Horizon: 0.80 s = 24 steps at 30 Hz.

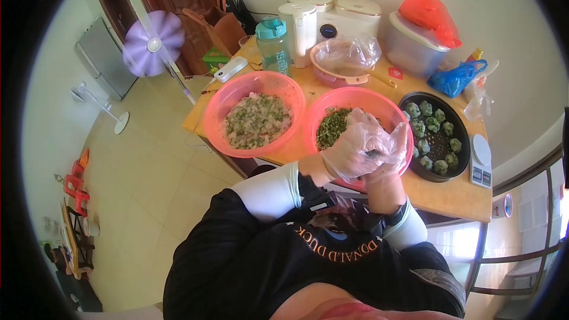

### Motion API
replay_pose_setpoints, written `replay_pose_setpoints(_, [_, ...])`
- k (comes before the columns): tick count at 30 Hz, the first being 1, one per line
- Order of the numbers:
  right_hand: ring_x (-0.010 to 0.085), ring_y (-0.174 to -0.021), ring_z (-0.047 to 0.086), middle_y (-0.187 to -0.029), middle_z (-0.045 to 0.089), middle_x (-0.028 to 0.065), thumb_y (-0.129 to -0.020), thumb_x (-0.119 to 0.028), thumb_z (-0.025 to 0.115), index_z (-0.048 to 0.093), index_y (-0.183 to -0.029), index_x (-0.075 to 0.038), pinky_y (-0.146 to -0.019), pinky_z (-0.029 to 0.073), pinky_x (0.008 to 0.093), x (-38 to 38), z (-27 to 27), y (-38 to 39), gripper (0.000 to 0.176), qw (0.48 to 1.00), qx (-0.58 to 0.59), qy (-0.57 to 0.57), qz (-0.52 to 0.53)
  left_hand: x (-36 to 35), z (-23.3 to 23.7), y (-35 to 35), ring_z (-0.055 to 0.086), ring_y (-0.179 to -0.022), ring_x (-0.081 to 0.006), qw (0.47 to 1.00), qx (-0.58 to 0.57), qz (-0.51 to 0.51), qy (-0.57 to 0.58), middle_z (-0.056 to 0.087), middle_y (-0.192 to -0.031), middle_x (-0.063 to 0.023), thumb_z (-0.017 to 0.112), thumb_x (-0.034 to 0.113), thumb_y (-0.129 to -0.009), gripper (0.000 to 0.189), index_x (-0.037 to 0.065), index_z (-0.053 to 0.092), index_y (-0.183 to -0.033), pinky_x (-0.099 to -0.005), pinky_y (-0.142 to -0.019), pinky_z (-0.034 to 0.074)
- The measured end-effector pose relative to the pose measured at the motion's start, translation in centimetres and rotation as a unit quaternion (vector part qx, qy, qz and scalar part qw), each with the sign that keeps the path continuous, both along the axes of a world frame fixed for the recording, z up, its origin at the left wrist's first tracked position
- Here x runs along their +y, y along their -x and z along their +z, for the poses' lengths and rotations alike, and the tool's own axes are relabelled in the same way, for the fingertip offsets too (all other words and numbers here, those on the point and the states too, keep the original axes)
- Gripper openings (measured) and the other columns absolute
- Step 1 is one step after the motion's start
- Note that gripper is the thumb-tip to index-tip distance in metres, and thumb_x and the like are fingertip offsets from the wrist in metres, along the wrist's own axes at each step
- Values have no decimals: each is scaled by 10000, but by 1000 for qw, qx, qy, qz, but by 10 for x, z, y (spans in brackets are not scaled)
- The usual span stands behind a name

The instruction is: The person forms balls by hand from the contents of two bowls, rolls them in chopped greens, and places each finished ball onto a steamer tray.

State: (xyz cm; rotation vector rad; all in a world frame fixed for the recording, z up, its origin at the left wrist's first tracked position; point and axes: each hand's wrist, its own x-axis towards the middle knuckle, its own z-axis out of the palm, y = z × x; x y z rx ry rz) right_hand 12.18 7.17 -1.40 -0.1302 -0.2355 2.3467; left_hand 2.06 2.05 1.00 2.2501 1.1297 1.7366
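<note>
My left hand [354,149], in a clear plastic glove, is closed against my right hand [392,147], gloved the same way. Both are cupped together over the near side of a pink bowl [314,106] of chopped greens [332,127]. A bit of a dark green lump [373,153] shows between them; the fingers hide most of it. On the left, another pink bowl [214,117] contains a pale mixture flecked with green [258,120]. To the right is a round black perforated pan [439,143] with several green-speckled balls [433,125] set mostly around its edge.
A digital scale [480,161] sits at the table's right edge. Behind the bowls stand a teal bottle [273,47], a white appliance [355,24], a pink pot with plastic wrap [338,75], a lidded tub [415,47] and a blue bag [456,78]. A fan [154,44] stands left.
</note>
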Motion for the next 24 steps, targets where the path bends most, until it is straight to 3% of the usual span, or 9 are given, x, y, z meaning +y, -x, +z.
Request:
replay_pose_setpoints(5, [431, -1365, 426, -1518, 408, 255, -917, -717, 487, 344, -1482, 65, -1135, 378, 505, 4, -8, 6, 975, 1000, 3, -24, -2, 3, -7, -1, 671, -875, -316, 1000, 0, -1, -16, 690, -908, -88, 707, -40, -719, 229, 75, 684, -916, -415, -796, 514])
replay_pose_setpoints(8, [382, -1320, 492, -1447, 496, 237, -935, -613, 534, 405, -1436, 65, -1117, 408, 472, 8, -16, 6, 852, 996, 60, -22, 63, 9, -10, 7, 668, -913, -307, 998, 6, 32, -54, 689, -911, -85, 711, -31, -709, 240, 86, 689, -917, -426, -828, 500])
replay_pose_setpoints(10, [345, -1299, 517, -1412, 533, 205, -919, -554, 574, 446, -1408, 37, -1109, 419, 445, 11, -30, 5, 777, 997, 15, -60, 55, 2, -2, 14, 665, -954, -291, 986, 140, 89, -10, 701, -954, -90, 719, 33, -715, 228, 99, 700, -932, -439, -859, 493])
replay_pose_setpoints(14, [291, -1267, 555, -1360, 589, 158, -895, -465, 634, 508, -1365, -4, -1096, 436, 403, 13, -45, 5, 671, 990, -50, -119, 53, 3, -4, 24, 665, -979, -287, 977, 198, 83, 12, 711, -998, -89, 714, 122, -744, 214, 105, 711, -957, -439, -894, 497])
replay_pose_setpoints(16, [257, -1240, 576, -1329, 612, 120, -846, -419, 686, 544, -1336, -58, -1075, 452, 377, 12, -43, 3, 625, 919, -205, -336, -2, 1, -3, 28, 661, -1009, -293, 960, 255, 113, -29, 716, -1031, -84, 705, 179, -768, 225, 104, 714, -980, -445, -930, 494])
replay_pose_setpoints(19, [206, -1200, 606, -1283, 646, 62, -771, -349, 763, 598, -1292, -139, -1044, 476, 337, 10, -40, -1, 585, 679, -403, -607, -87, 2, -5, 27, 657, -1026, -291, 964, 244, 104, 7, 715, -1039, -82, 700, 192, -774, 246, 95, 711, -1000, -446, -953, 485])
replay_pose_setpoints(20, [206, -1200, 606, -1283, 646, 62, -771, -349, 763, 598, -1292, -139, -1044, 476, 337, 9, -41, -1, 585, 680, -403, -607, -86, 0, -5, 27, 657, -1026, -291, 964, 244, 105, 8, 715, -1039, -82, 700, 192, -774, 246, 95, 711, -1000, -446, -953, 485])
replay_pose_setpoints(22, [240, -1230, 586, -1312, 629, 77, -827, -365, 688, 581, -1309, -126, -1073, 454, 385, 8, -41, 0, 549, 875, -270, -402, -4, -2, -2, 25, 647, -1052, -296, 961, 252, 113, 13, 712, -1055, -94, 698, 185, -773, 259, 88, 708, -1013, -456, -957, 484])
replay_pose_setpoints(24, [274, -1261, 566, -1340, 613, 93, -882, -380, 614, 564, -1327, -112, -1102, 432, 434, 9, -41, 1, 522, 979, -109, -157, 77, -2, -1, 26, 643, -1059, -306, 960, 257, 105, 19, 700, -1084, -111, 701, 196, -775, 293, 83, 697, -1044, -459, -956, 484])
